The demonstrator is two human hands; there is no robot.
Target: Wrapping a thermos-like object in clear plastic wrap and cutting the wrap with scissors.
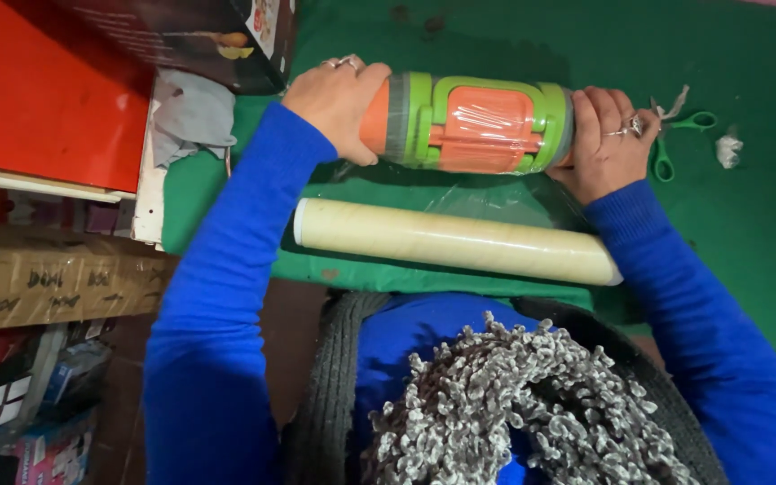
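Nearest the wearer, a grey-and-white looped scarf point(505, 404) hangs over a blue top, its loose loops dangling toward the table edge; judged a snag risk, since a loop could drag onto the film if the person leans in. Next out, a roll of clear cling film point(455, 241), pale cream on its core, lies lengthwise on the green table cover point(747, 224), just in front of the held item and apart from both hands; a thin sheet of film runs from it up toward that item. The roll lies free, so any sharp tug on the sheet could likely roll it off the near edge or tear and bunch the film. Beyond it, the orange and lime-green plastic cylinder point(469, 124), already skinned in glossy film that shows wrinkles and glare, is held horizontally just above the table between both hands. The left hand point(339, 99) cups the orange end, fingers curled around it; the right hand point(605, 135), ringed, clasps the green end cap, fingers closed on it. The slick wrap makes slipping in the grip plausible, and uneven turning would probably crease the film further. To the right, touching nothing, green-handled scissors point(675, 144) lie near the right hand, with a small white scrap point(727, 149) farther on. Far left, a grey cloth point(192, 112), a red box point(47, 90) and a dark printed carton point(199, 36).
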